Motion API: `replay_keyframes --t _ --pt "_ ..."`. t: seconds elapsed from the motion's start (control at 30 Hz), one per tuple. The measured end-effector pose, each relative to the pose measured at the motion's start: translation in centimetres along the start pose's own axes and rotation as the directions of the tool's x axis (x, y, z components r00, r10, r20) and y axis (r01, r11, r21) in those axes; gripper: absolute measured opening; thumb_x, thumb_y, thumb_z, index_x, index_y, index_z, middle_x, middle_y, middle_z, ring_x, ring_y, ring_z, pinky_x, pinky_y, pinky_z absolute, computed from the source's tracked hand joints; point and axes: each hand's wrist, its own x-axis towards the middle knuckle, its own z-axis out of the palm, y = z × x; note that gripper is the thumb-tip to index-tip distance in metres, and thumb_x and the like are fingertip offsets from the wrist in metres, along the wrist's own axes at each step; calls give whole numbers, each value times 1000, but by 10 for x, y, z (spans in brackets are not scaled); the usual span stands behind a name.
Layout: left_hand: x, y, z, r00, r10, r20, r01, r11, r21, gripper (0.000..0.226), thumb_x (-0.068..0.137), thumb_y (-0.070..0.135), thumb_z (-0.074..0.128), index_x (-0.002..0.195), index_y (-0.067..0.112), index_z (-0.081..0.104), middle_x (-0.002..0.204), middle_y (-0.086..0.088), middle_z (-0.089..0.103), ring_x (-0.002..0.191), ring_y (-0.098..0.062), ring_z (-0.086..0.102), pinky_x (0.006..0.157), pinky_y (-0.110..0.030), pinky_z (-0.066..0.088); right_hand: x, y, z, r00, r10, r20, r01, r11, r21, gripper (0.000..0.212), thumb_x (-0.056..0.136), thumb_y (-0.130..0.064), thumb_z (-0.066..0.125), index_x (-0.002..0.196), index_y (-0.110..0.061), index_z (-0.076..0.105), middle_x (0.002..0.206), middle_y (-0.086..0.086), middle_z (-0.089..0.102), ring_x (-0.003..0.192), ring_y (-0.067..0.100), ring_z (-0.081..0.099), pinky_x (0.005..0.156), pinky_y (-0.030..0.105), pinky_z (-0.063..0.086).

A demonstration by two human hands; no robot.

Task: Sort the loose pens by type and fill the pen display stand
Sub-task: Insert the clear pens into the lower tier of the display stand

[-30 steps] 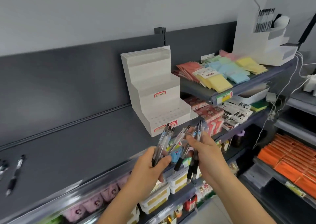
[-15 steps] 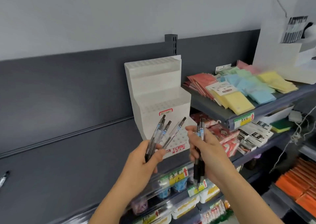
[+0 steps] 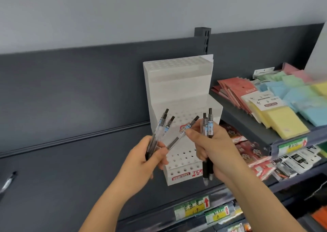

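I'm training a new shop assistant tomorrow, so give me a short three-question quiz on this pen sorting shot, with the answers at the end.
1. True or false: the white display stand already has pens standing in its holes.
2. The right hand grips upright pens side by side. How many? A) one B) two C) five
3. Fill in: apart from the fanned pens in the left hand, one loose pen lies on the grey shelf at the far ____ of the view.

Key: 1 false, the visible holes are empty; 2 B; 3 left.
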Motion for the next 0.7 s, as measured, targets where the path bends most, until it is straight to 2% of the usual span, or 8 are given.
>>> replay_keyframes --t 0.1,0.2,0.3,0.37,0.4,0.57,0.7 --pt "2 -3 -2 984 -21 -178 27 999 31 3 92 20 53 89 21 55 72 4 67 56 -2 56 45 -17 40 11 -7 -1 998 -68 10 68 994 -91 15 82 -11 68 75 -14 55 41 -8 40 35 9 29 39 22 29" --pt "-1 -8 -2 938 -40 -345 74 993 87 5 92 23 53 87 23 55 69 10 65 49 1 49 49 -17 39 25 -16 -6 983 -183 22 183 949 -258 12 83 -18 68 76 -18 58 44 -13 50 37 3 40 48 21 33" --pt "-7 -9 2 881 -62 -468 128 986 110 8 92 23 55 84 25 55 69 5 61 54 1 50 51 -15 41 38 -21 -10 961 -265 84 276 875 -397 11 83 -23 68 78 -21 58 62 -13 60 55 2 53 55 15 38" --pt "-12 -6 8 855 -63 -514 159 977 144 8 91 24 56 83 25 55 66 5 56 54 1 48 52 -12 40 45 -19 -11 951 -276 143 310 828 -468 11 84 -26 67 80 -23 57 76 -12 61 69 4 57 59 8 41" --pt "-15 -4 12 843 -64 -534 171 973 152 7 91 24 56 83 24 55 65 6 54 54 1 47 52 -11 39 48 -17 -10 945 -275 178 327 805 -495 10 85 -27 65 82 -24 56 80 -12 61 72 5 58 61 9 42" --pt "-28 3 29 771 -91 -630 230 963 143 6 91 23 56 85 20 56 64 4 52 51 2 45 51 -9 38 58 -11 -10 914 -285 288 401 733 -550 15 88 -31 61 91 -17 57 80 -6 62 74 13 59 68 28 48" --pt "-38 2 37 736 -119 -667 262 958 118 9 91 25 55 83 20 56 60 6 47 49 -2 39 51 -18 37 66 -7 -6 893 -296 339 447 669 -594 19 90 -33 58 89 -15 53 82 -2 63 75 19 58 69 36 49"
